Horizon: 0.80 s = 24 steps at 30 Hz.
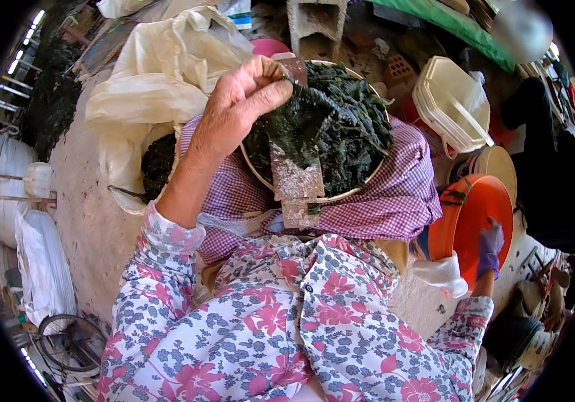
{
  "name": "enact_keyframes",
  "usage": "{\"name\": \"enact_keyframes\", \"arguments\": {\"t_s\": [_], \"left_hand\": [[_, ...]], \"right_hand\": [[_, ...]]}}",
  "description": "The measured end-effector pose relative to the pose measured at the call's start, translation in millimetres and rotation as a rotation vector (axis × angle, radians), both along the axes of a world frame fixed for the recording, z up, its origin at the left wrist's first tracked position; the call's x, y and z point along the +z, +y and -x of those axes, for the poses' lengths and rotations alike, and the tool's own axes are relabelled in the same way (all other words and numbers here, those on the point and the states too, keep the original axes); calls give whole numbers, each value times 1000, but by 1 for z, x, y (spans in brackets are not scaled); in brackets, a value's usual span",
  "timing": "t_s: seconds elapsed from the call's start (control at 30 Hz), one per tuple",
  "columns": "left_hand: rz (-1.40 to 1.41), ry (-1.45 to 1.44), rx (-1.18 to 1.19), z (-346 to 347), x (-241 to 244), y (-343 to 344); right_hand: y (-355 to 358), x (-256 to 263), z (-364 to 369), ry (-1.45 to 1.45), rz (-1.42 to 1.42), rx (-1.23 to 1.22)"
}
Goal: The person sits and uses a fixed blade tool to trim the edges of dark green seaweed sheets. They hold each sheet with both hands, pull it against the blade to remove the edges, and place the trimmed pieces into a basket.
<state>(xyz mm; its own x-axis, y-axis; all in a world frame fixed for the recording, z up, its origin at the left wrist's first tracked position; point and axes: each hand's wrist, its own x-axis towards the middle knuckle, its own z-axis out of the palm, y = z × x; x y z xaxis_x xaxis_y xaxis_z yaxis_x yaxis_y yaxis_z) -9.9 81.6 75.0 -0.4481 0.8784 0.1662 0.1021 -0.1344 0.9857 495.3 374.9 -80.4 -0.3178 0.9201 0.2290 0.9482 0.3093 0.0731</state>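
My left hand (247, 103), bare, pinches the edge of a dark green seaweed sheet (300, 120) between thumb and fingers. The sheet hangs over a worn board (297, 176) dusted with white grains, which lies across a round pale-rimmed tub (362, 191). Wet dark seaweed (360, 120) fills the tub, which stands at my lap above a purple checked cloth (398, 171). At the right, my right hand (491, 246) wears a purple glove and reaches into an orange bucket (460, 216). Whether its fingers hold anything cannot be told. A seaweed scrap lies on that bucket's rim.
A cream sack-lined container (141, 135) with dark seaweed inside stands at the left. Stacked cream tubs (448, 100) are at the upper right. A concrete block (316, 22) lies ahead, and a white cloth (440, 274) hangs by the orange bucket. White sacks (43, 266) stand far left.
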Motion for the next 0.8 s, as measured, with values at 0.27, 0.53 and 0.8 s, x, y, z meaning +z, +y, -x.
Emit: {"name": "enact_keyframes", "arguments": {"t_s": [0.27, 0.53, 0.8], "left_hand": [[-95, -186, 73, -4, 14, -4], [28, -111, 68, -29, -1, -11], [-16, 148, 123, -43, -19, -19]], "right_hand": [[-117, 117, 222, 959, 756, 536], [-164, 107, 346, 1706, 2714, 564], [-145, 125, 358, 1700, 2112, 640]]}}
